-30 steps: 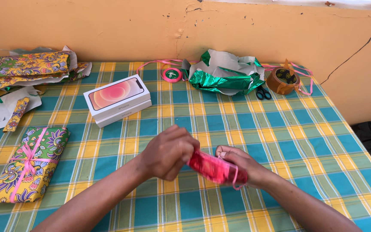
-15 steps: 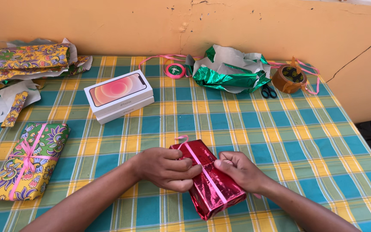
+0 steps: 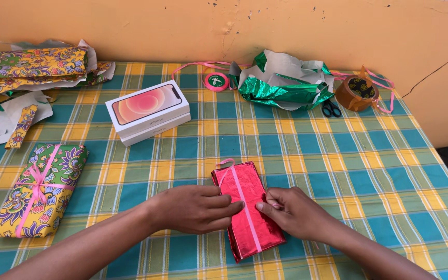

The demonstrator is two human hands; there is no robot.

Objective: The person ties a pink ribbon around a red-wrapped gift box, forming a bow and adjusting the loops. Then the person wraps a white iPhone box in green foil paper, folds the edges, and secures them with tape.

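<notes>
Head view. Orange plastered wall, cracked; below it a desk (image 3: 369, 155) under a checked cloth of blue, yellow and green.

Red parcel (image 3: 247, 207) lies flat near the lower centre of the desk, wrapped in shiny foil, with a pink ribbon (image 3: 245, 199) running along its length. Long axis runs from about 11 o'clock to 5 o'clock, the far end toward the wall.

Left hand (image 3: 195, 208) sits at 9 o'clock of the parcel, fingers loosely curled, tips pressing the parcel's left edge and top. Not wrapped round it.

Right hand (image 3: 291, 211) sits at 3 o'clock of the parcel, fingers bent in, thumb and forefinger pinched at the ribbon line near mid-parcel. Whether ribbon is actually held in the pinch cannot be told. Both hands are equally close; the parcel lies between them, touching both.

Elsewhere: white phone box (image 3: 149, 110) at 11 o'clock, a flowered parcel (image 3: 40, 189) at 9 o'clock, green foil (image 3: 286, 85), ribbon spool (image 3: 217, 81), scissors (image 3: 331, 108) and tape roll (image 3: 356, 93) along the far edge.
</notes>
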